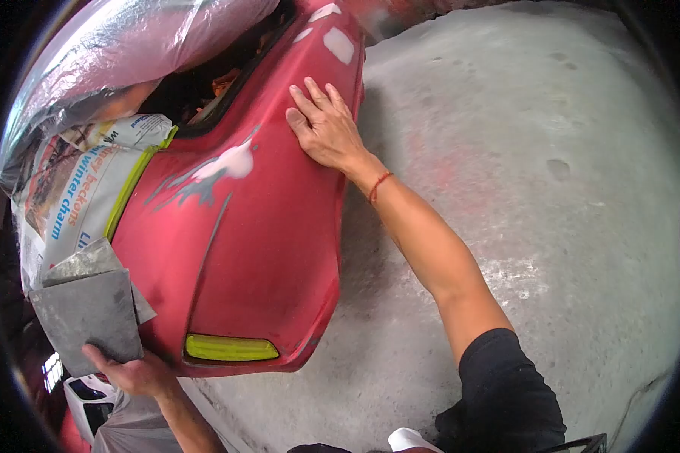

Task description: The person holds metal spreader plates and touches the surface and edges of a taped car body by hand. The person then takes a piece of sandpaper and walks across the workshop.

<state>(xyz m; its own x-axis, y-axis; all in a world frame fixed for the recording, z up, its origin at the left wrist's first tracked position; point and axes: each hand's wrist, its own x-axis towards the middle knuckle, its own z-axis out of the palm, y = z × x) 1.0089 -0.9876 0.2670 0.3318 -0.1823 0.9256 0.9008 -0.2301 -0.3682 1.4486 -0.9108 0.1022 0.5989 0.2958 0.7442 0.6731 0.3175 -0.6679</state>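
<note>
My right hand (326, 134) lies flat on the red car body panel (272, 249), its fingers spread and touching the surface. A red string bracelet (380, 186) circles that wrist. Down at the left, my left hand (132, 371) grips several grey sheets of sandpaper (91, 313), with the thumb on top and the other fingers hidden beneath. Between the two hands, a pale filler patch (234, 161) with grey streaks marks the panel. More whitish patches (338, 45) show farther up the panel.
Newspaper (83, 189) edged with yellow-green tape (140, 177) covers the part left of the panel. Clear plastic sheeting (128, 53) drapes over the upper left. A yellow-taped lamp (231, 348) sits at the panel's near end. Grey concrete floor (567, 226) spreads to the right.
</note>
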